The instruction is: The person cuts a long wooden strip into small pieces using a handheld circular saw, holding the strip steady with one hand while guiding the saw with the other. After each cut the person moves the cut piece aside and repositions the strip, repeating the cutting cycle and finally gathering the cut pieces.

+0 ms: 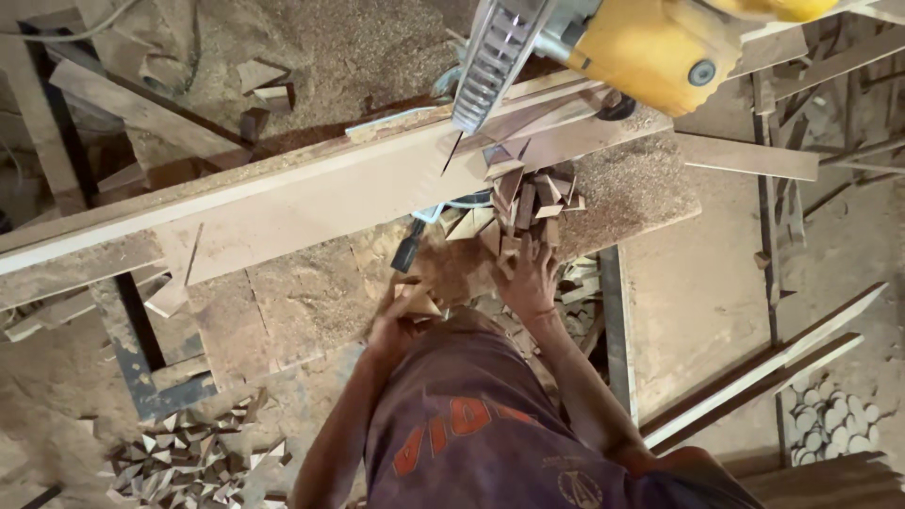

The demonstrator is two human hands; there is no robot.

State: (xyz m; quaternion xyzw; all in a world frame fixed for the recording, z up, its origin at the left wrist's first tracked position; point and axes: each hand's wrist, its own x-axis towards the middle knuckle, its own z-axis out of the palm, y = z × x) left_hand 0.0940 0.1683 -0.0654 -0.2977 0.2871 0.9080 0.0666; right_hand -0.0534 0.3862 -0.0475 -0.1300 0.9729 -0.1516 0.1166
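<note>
My left hand (396, 322) is closed on a small triangular wooden offcut at the sawdust-covered bench's (283, 302) near edge. My right hand (530, 278) lies with fingers spread on a heap of small wooden offcuts (528, 203), touching the lowest pieces. The heap sits just below a yellow mitre saw (660, 47), whose grey blade guard (495, 57) hangs over a long pale board (283, 193) running across the bench. A dark-handled tool (407, 250) lies between my hands.
Triangular offcuts (189, 457) litter the floor at lower left, and more lie under the bench edge (580, 283). Long slats (764, 377) lean at lower right beside a pile of round wooden discs (834, 419). Scrap planks (141, 104) and sawdust lie at upper left.
</note>
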